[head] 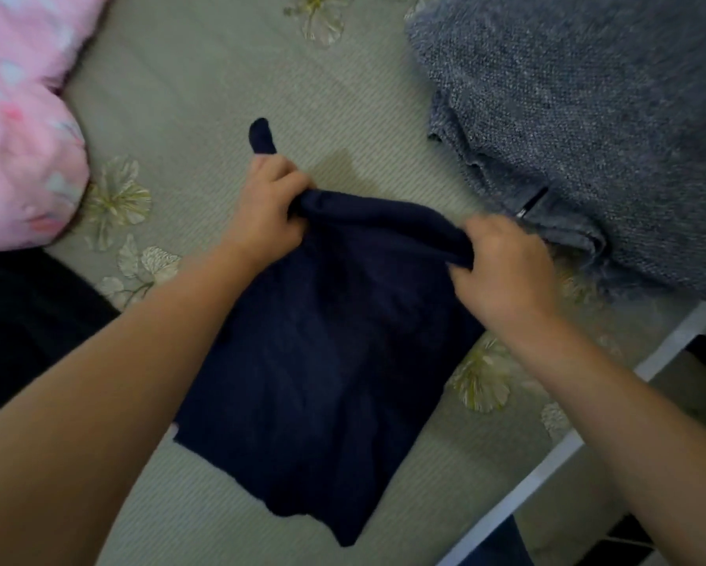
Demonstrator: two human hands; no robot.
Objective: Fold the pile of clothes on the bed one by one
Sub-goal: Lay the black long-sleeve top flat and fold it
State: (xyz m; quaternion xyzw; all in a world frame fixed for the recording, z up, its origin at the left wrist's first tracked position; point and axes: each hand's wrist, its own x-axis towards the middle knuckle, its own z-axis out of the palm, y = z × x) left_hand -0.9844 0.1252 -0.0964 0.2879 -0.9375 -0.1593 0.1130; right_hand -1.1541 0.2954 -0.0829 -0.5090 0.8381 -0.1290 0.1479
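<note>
The light is soft and a little dim, without glare. A weak shadow lies just beyond the left hand. Edges look blurred and stretched.

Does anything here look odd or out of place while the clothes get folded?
One small thing: a strip of the navy garment pokes out beyond the left hand, loose on the bed. The right hand grips the other end of the top edge. The grey knit lies bunched, unfolded. Nothing looks damaged.
</note>
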